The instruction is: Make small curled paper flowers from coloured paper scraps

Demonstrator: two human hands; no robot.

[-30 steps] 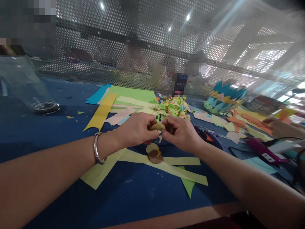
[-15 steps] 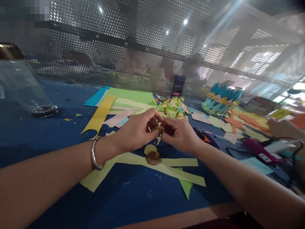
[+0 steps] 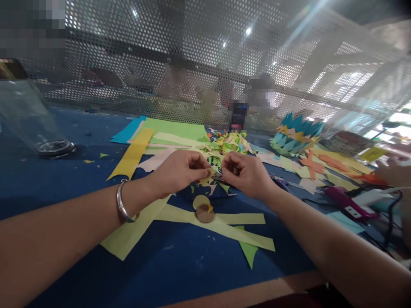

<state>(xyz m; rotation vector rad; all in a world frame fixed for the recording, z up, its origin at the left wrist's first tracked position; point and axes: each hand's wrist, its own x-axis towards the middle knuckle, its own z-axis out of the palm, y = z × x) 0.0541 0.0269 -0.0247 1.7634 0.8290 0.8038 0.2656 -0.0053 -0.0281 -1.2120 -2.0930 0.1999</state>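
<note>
My left hand (image 3: 180,173), with a silver bangle at its wrist, pinches a small yellowish paper piece (image 3: 206,178) between thumb and forefinger. Just across from it, my right hand (image 3: 246,174) has its fingers curled together, and I cannot make out anything in them. A gap separates the two hands. Below them, a pale yellow paper disc (image 3: 201,202) and a brown round piece (image 3: 205,214) overlap on top of pale yellow strips (image 3: 244,218). Behind the hands rises a heap of small cut paper scraps (image 3: 227,143).
A glass jar (image 3: 35,115) stands at the left. Green sheets (image 3: 180,126) and a yellow strip (image 3: 135,154) lie behind my left hand. Toward the right are a layered paper crown-like piece (image 3: 297,133), orange strips (image 3: 311,164), a purple power strip (image 3: 345,203) with cables, and another person's hand (image 3: 393,173).
My hands have drawn apart from touching each other, and the paper piece stays in the left. At the right, the other person's hand has shifted slightly.
</note>
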